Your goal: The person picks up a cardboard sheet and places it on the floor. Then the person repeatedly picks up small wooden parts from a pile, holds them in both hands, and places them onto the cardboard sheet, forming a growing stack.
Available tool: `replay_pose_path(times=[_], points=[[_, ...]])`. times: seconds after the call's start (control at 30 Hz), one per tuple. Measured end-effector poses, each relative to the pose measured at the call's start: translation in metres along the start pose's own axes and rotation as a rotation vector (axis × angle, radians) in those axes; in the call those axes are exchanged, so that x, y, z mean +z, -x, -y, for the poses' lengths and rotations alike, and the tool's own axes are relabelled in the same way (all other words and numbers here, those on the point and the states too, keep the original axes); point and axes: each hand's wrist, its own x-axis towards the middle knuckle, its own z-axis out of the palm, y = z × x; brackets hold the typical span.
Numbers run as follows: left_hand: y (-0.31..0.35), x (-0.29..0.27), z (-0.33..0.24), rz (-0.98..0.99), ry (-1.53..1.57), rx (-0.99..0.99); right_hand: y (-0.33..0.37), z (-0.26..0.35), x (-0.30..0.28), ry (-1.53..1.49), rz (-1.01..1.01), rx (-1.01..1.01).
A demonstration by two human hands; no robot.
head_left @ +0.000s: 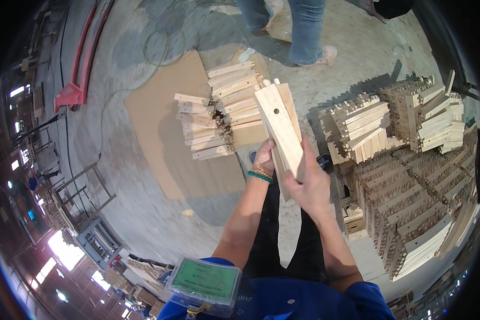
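Note:
Both my hands hold a small bundle of pale wooden slats (282, 130) in front of me, tilted with the far end up and to the left. The top slat has one round dark hole, and short round pegs stick out at the far end. My left hand (264, 158) grips the bundle's left side. On the right side, my right hand (310, 184) is closed round the slats with its thumb over the top face. How many slats are in the bundle is hidden.
Beyond my hands, stacked wooden slats (237, 96) lie on a flat cardboard sheet (160, 101). Large piles of similar pieces (405, 197) stand at my right. A person in jeans (306, 32) stands ahead. A red pallet-jack-like frame (72, 96) is at far left.

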Motion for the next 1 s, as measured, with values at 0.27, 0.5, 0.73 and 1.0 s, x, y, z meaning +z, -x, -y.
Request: replay_pose_path(times=[0.27,0.5,0.73,1.0], points=[[0.015,-0.019,-0.033,-0.045,0.023,-0.010,-0.026,-0.028,-0.028,-0.827,0.141,0.201],[0.027,-0.027,-0.051,-0.117,0.013,0.013,-0.035,-0.027,-0.018,-0.961,0.360,0.304],[0.033,0.016,-0.062,-0.103,-0.177,0.024,-0.036,-0.006,0.025,-0.701,0.345,0.098],[0.054,0.018,-0.082,0.089,-0.104,0.009,-0.039,-0.025,0.025,-0.972,0.446,0.268]])
